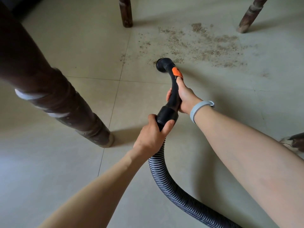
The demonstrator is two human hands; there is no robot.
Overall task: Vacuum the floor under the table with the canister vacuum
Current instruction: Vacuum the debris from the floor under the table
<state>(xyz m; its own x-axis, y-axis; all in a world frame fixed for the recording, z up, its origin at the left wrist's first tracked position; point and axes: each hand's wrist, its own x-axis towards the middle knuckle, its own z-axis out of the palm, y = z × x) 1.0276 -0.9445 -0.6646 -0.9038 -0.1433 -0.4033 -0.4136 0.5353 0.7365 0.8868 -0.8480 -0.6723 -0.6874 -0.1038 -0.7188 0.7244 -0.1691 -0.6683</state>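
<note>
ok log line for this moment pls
left hand grips hose cuff | right hand grips handle | nozzle at edge of dirt | dirt not cleared

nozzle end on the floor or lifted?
Looks down or nearly so: the nozzle mouth sits at the near edge of the sawdust-like debris on the tile floor, no visible gap. Actual contact cannot be confirmed.
</note>
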